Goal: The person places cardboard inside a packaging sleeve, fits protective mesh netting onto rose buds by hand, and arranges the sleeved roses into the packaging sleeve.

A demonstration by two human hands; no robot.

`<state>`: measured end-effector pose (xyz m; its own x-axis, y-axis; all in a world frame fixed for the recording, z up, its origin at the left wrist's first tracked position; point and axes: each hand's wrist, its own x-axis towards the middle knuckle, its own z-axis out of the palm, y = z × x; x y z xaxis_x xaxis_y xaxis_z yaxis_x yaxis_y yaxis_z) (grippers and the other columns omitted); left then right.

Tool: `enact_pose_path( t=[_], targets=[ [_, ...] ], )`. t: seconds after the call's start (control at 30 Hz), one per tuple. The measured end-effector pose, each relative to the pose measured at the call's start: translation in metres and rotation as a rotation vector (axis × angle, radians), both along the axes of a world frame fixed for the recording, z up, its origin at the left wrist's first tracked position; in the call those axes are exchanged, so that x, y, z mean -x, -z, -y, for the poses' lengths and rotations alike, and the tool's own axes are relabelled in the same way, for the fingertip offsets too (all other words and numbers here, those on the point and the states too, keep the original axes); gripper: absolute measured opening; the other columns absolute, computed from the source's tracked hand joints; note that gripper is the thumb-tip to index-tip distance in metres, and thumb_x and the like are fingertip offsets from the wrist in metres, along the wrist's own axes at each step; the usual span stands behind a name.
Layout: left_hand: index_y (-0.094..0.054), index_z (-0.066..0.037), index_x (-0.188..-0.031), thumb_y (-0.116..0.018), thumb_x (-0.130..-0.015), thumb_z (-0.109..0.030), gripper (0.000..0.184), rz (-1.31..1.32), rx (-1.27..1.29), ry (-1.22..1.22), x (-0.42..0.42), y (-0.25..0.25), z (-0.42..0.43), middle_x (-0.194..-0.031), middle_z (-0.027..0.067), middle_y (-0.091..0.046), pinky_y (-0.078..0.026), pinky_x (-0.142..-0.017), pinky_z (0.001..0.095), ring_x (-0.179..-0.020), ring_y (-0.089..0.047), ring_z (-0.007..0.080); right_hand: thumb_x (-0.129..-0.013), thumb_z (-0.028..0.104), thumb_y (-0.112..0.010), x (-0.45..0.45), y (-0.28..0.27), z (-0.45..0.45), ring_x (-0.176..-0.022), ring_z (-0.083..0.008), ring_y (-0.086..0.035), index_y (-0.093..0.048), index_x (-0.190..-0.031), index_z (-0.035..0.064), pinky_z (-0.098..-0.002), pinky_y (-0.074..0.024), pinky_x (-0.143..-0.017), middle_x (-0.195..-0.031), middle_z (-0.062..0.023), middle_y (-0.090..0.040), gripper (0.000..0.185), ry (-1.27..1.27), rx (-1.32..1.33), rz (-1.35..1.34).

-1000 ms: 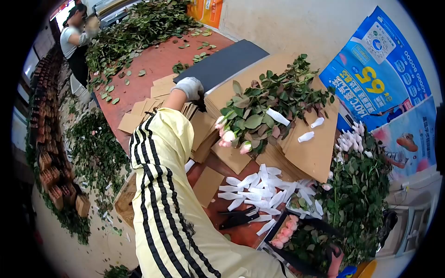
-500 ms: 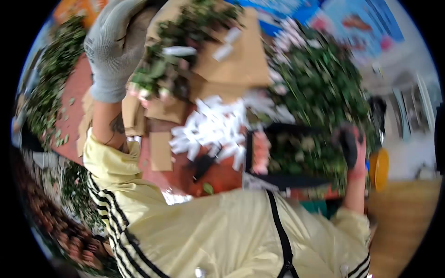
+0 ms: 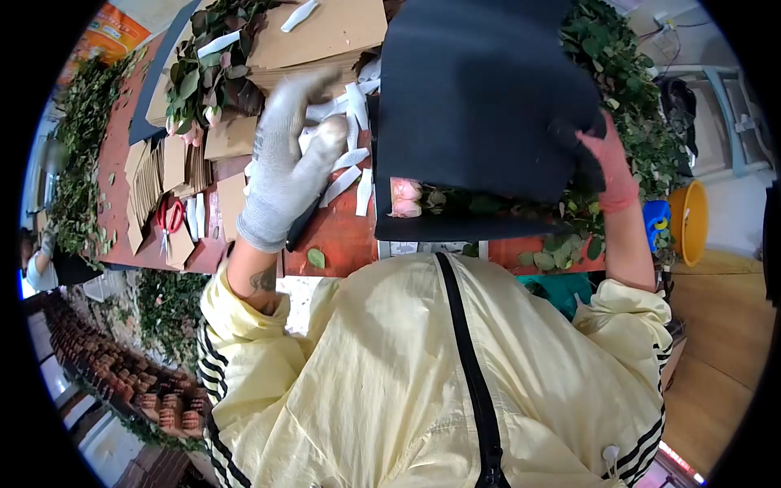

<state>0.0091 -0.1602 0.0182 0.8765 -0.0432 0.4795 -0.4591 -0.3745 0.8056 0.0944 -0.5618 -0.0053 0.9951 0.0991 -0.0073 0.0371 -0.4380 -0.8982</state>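
Note:
My left hand (image 3: pixel 291 167), in a pale grey glove, is raised over the white sleeves with its fingers apart and nothing in it. My right hand (image 3: pixel 600 159), in a pink and black glove, has its fingers closed on the right edge of a large black sheet (image 3: pixel 480 89). That sheet is folded over a bunch of roses (image 3: pixel 405 197); a few pink heads show at its left end and leaves at its right. Most of the bunch is hidden. White foam-like sleeves (image 3: pixel 351 159) lie scattered between my left hand and the sheet.
Red-handled scissors (image 3: pixel 169 215) lie by stacked cardboard pieces (image 3: pixel 146 183) on the red table (image 3: pixel 346 244). More roses (image 3: pixel 195 85) rest on cardboard at back left. Leafy stems (image 3: pixel 626 89) stand at right, near a yellow basin (image 3: pixel 689 224). Another person (image 3: pixel 42 264) is at far left.
My left hand has come down and right from the cardboard, and the view has shifted. The black sheet, earlier open around the bunch, now covers most of it.

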Motion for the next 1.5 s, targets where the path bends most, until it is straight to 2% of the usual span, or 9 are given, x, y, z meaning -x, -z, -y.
enact_pose_path(
  t=[0.17,0.53,0.6,0.83,0.93,1.17,1.3,1.37,1.5],
  targets=[
    [-0.051,0.005,-0.119,-0.055,-0.091,-0.044,0.056,-0.719,0.196,0.268,0.025,0.065,0.018,-0.106,0.0091,-0.059,-0.044,-0.089,0.0303,-0.097,-0.054,0.0144,-0.075,0.004,-0.067,0.036,0.035,-0.017,-0.086,-0.0107,-0.052,-0.046,-0.123,-0.0002,-0.0257,-0.0451,-0.075,-0.1,-0.0048,-0.056,0.053,-0.052,0.182,-0.205],
    [-0.061,0.001,-0.086,-0.055,-0.094,-0.03,0.033,-0.988,0.303,0.113,0.019,0.116,0.042,-0.069,-0.0041,-0.054,-0.039,-0.055,0.0216,-0.061,-0.046,0.0041,-0.076,0.008,-0.064,0.016,0.077,-0.034,-0.092,-0.0177,-0.058,-0.053,-0.115,0.0001,-0.0288,-0.0461,-0.081,-0.104,-0.0072,-0.061,0.041,-0.278,0.007,-0.086],
    [-0.062,0.001,-0.087,-0.053,-0.095,-0.027,0.03,-1.097,0.467,0.06,0.018,0.143,0.04,-0.069,-0.0057,-0.054,-0.036,-0.051,0.0194,-0.059,-0.045,0.0008,-0.074,0.015,-0.067,0.018,0.031,-0.034,-0.085,-0.0232,-0.06,-0.058,-0.1,0.0023,-0.0324,-0.0473,-0.077,-0.094,-0.008,-0.063,0.03,-0.284,1.115,0.186],
    [-0.062,-0.001,-0.075,-0.061,-0.089,-0.037,0.039,-1.363,0.125,0.073,0.012,0.146,0.038,-0.053,0.002,-0.053,-0.04,-0.043,0.0245,-0.044,-0.05,0.0103,-0.078,0.038,-0.065,0.03,0.024,-0.098,-0.119,-0.02,-0.045,-0.058,-0.116,0.0183,-0.0364,-0.0335,-0.1,-0.122,-0.003,-0.052,0.043,-1.092,0.476,0.594],
    [-0.065,-0.002,-0.083,-0.059,-0.089,-0.038,0.037,-0.973,-0.095,0.06,0.027,0.218,0.035,-0.063,0.0082,-0.06,-0.047,-0.056,0.0296,-0.058,-0.059,0.0175,-0.081,0.038,-0.061,0.021,0.087,-0.128,-0.129,-0.0331,-0.034,-0.052,-0.125,0.0146,-0.0419,-0.0263,-0.109,-0.137,-0.012,-0.042,0.051,-1.286,0.753,0.659],
    [-0.069,-0.01,-0.085,-0.054,-0.08,-0.052,0.044,-0.961,-0.646,0.055,0.029,0.133,0.027,-0.086,0.016,-0.065,-0.048,-0.077,0.0417,-0.084,-0.063,0.0317,-0.079,0.034,-0.061,0.026,0.121,-0.143,-0.132,-0.0371,-0.031,-0.05,-0.127,0.0078,-0.0472,-0.0207,-0.111,-0.139,-0.0189,-0.036,0.055,-1.13,0.748,0.292],
    [-0.063,-0.004,-0.095,-0.064,-0.079,-0.03,0.031,-0.613,-0.241,-0.731,0.047,0.124,-0.056,-0.086,0.0145,-0.065,-0.049,-0.07,0.0364,-0.079,-0.064,0.026,-0.08,0.038,-0.059,0.029,0.13,-0.148,-0.132,-0.0388,-0.03,-0.05,-0.126,0.0072,-0.0479,-0.0183,-0.111,-0.139,-0.0205,-0.037,0.056,-1.217,1.002,0.307],
    [-0.062,-0.001,-0.101,-0.067,-0.077,-0.021,0.032,-0.367,-0.672,-0.894,0.069,0.139,-0.111,-0.091,0.016,-0.064,-0.049,-0.077,0.0389,-0.085,-0.062,0.0307,-0.081,0.04,-0.057,0.033,0.14,-0.139,-0.131,-0.0404,-0.03,-0.049,-0.126,0.0071,-0.0481,-0.016,-0.112,-0.138,-0.0216,-0.037,0.057,-1.179,0.97,0.404],
    [-0.05,-0.005,-0.124,-0.074,-0.067,-0.031,0.067,-0.546,-0.807,-0.384,0.079,0.117,-0.069,-0.117,0.0175,-0.055,-0.042,-0.091,0.0433,-0.107,-0.052,0.0345,-0.081,0.042,-0.056,0.032,0.14,-0.139,-0.132,-0.0399,-0.029,-0.049,-0.127,0.0076,-0.047,-0.0156,-0.112,-0.139,-0.0212,-0.037,0.058,-1.202,1.009,0.398]
  ],
)
